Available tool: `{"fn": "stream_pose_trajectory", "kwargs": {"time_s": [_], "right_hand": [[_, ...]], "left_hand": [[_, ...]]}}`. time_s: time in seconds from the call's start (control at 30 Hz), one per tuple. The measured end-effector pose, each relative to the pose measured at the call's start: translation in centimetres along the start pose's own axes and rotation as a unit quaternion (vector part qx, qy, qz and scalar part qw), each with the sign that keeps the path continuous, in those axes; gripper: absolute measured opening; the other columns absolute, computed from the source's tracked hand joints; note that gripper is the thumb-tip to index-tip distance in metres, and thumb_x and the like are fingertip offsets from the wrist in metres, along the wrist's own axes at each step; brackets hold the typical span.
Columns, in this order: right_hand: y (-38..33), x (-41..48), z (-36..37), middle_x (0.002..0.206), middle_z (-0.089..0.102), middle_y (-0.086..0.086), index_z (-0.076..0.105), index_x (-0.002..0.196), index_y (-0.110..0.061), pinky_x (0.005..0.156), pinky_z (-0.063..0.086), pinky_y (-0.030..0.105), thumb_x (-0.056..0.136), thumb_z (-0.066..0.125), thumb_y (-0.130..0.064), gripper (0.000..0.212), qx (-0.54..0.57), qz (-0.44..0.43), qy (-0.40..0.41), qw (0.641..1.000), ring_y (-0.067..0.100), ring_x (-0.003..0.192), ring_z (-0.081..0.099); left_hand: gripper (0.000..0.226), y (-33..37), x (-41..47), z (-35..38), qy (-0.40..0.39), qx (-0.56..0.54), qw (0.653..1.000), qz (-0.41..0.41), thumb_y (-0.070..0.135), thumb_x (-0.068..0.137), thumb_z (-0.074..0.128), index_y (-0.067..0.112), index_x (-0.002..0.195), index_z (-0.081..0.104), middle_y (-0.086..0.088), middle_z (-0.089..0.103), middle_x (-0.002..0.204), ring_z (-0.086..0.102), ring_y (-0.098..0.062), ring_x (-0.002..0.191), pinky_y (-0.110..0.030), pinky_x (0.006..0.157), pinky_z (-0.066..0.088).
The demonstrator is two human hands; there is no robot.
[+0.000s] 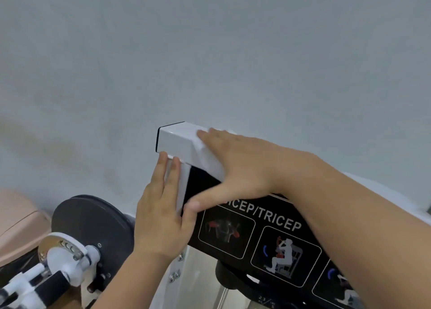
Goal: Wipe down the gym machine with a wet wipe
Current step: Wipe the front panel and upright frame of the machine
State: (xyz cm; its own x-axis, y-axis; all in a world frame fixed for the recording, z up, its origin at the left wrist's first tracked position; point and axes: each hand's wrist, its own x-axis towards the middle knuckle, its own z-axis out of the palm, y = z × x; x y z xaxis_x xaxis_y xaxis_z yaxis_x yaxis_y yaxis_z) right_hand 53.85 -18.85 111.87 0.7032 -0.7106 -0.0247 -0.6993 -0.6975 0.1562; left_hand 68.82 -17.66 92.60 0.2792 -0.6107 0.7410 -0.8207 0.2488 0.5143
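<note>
Head view: what do we have on the two hands at the gym machine?

— We see both at its white top beam. The right hand lies flat across the beam, fingers straight and close together. Its thumb is spread down onto the black instruction panel, which reads "TRICEP". The hand presses rather than grips.

— And the wet wipe?

— We make out a creased white sheet under the right palm and fingers, folded over the beam's front edge. It is white on white, so we cannot trace its full outline.

— The left hand?

— It reaches up from below, fingers straight and side by side. They lie along the white upright post under the beam, with the tips touching the beam's lower edge. The palm is open against the post, and the right thumb tip rests just beside its knuckles.

— What surrounds them?

— A pale wall fills the upper frame. At lower left we see a black round disc with a white hub. A black-and-white handle sits just in front of it, and a pink padded shape at the left edge. Two bolts sit on the post below the left wrist. The panel carries boxed pictograms, one of them a seated figure.
</note>
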Motion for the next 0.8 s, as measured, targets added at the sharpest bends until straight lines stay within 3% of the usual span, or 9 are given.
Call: {"fn": "stream_pose_trajectory", "kwargs": {"time_s": [0.1,0.2,0.27,0.37,0.43,0.57,0.8], "right_hand": [[2.2,-2.7,-0.7,0.171,0.005,-0.014,-0.003,0.163,-0.036,0.127,0.018,0.042,0.058,0.058,-0.093,0.134,0.039,0.050,-0.052,0.997,0.012,0.158,0.007],[1.9,-0.9,-2.0,0.167,0.019,-0.011,0.009,0.163,-0.037,0.125,0.021,0.044,0.055,0.058,-0.087,0.129,0.096,0.051,-0.081,0.991,0.018,0.154,0.018],[1.0,1.9,-2.3,0.170,0.013,-0.011,0.009,0.163,-0.036,0.126,0.016,0.046,0.061,0.063,-0.086,0.126,0.122,0.035,-0.073,0.989,0.018,0.156,0.014],[-0.2,5.3,-1.9,0.173,-0.001,-0.011,0.004,0.165,-0.036,0.128,0.006,0.048,0.075,0.064,-0.084,0.118,0.137,0.005,-0.056,0.989,0.013,0.159,0.000],[-0.7,5.8,-1.5,0.173,-0.002,-0.012,0.003,0.165,-0.036,0.129,0.004,0.049,0.076,0.062,-0.086,0.118,0.124,-0.018,-0.042,0.991,0.011,0.159,-0.005],[-0.3,1.6,-0.7,0.171,-0.009,-0.019,-0.007,0.163,-0.038,0.129,0.004,0.041,0.075,0.063,-0.084,0.122,0.075,-0.049,-0.020,0.996,0.006,0.157,-0.010],[1.0,-2.6,0.2,0.171,-0.014,-0.015,-0.016,0.162,-0.036,0.129,0.010,0.042,0.062,0.060,-0.095,0.138,-0.023,0.013,-0.009,1.000,0.009,0.158,-0.009]], "left_hand": [[0.088,0.0,-0.4,-0.3,-0.009,-0.008,1.000,-0.008,0.039,0.088,0.047,0.027,0.164,0.007,0.013,-0.009,0.172,0.023,-0.012,0.140,-0.033,0.103,0.033],[0.088,0.8,-0.5,-0.7,-0.015,-0.022,0.999,-0.029,0.032,0.093,0.057,0.031,0.164,0.004,0.019,-0.013,0.169,0.019,-0.011,0.148,-0.039,0.111,0.037],[0.091,1.1,-0.5,-1.0,-0.025,-0.024,0.999,-0.038,0.028,0.093,0.063,0.033,0.164,0.006,0.020,-0.012,0.169,0.019,-0.015,0.153,-0.044,0.113,0.040],[0.091,1.2,-0.4,-1.6,-0.031,-0.019,0.999,-0.034,0.028,0.091,0.063,0.037,0.163,0.008,0.020,-0.005,0.168,0.032,-0.020,0.148,-0.041,0.101,0.048],[0.091,1.0,-0.3,-1.7,-0.026,-0.018,0.999,-0.023,0.026,0.090,0.063,0.037,0.162,0.010,0.019,-0.003,0.168,0.035,-0.020,0.144,-0.037,0.096,0.048],[0.088,0.3,-0.6,-1.3,-0.016,-0.027,0.999,-0.004,0.036,0.087,0.054,0.033,0.164,0.010,0.027,-0.012,0.167,0.027,-0.014,0.149,-0.034,0.103,0.042],[0.087,-0.3,-0.6,-1.0,-0.012,-0.036,0.999,0.010,0.047,0.089,0.049,0.036,0.163,0.003,0.025,-0.014,0.168,0.020,-0.010,0.148,-0.031,0.103,0.033]]}}
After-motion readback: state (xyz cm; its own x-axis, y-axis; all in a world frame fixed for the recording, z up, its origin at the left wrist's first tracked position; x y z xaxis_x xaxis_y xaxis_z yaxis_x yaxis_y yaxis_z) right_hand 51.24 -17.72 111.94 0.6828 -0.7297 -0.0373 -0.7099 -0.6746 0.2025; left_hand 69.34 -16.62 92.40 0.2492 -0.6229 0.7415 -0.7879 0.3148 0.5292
